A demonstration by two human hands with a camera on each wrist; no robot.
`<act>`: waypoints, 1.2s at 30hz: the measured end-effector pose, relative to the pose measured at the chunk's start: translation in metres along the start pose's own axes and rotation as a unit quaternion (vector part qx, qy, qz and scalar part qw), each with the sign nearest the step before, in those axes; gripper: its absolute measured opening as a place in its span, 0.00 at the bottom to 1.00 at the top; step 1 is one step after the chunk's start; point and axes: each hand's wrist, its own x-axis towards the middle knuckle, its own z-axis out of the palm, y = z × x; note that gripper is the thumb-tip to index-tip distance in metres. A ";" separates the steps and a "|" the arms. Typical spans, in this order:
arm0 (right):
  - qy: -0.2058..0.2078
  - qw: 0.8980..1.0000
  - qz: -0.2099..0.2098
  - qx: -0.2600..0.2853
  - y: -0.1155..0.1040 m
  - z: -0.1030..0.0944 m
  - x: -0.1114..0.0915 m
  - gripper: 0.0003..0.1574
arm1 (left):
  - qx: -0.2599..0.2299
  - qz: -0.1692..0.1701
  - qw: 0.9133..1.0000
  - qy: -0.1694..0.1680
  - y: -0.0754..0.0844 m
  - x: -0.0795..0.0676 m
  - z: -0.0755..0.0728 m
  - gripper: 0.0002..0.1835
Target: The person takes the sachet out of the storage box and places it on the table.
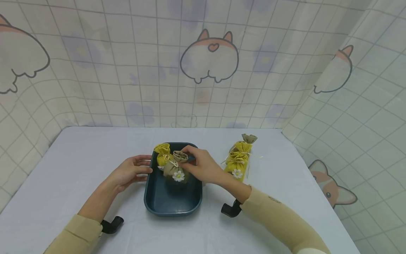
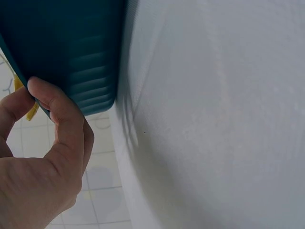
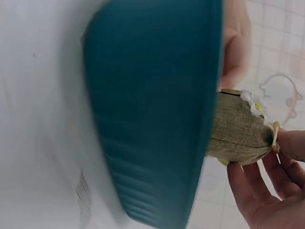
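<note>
A small burlap drawstring pouch [image 1: 175, 172] with a white daisy hangs from my right hand [image 1: 203, 165], whose fingers pinch its tied neck over the dark teal tub [image 1: 172, 208]. The right wrist view shows that pouch [image 3: 240, 129] above the tub rim, with fingertips around its neck. My left hand [image 1: 131, 173] is at the tub's left side; in the left wrist view its thumb and fingers [image 2: 59, 107] grip the rim. Inside the tub, at the far left, a yellow pouch [image 1: 162, 155] stands beside the burlap one and partly behind it.
Right of the tub, a row of pouches lies on the white table [image 1: 127, 211]: yellow pouches [image 1: 236, 164] in front, one with a daisy, and a burlap pouch [image 1: 249, 138] behind. My right forearm passes close in front of them. A patterned curtain [image 1: 152, 70] borders the table's back.
</note>
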 end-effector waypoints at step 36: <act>0.167 0.970 0.151 -0.097 0.054 -0.084 -0.025 0.17 | -0.005 -0.005 1.000 0.000 0.001 -0.001 -0.001 0.36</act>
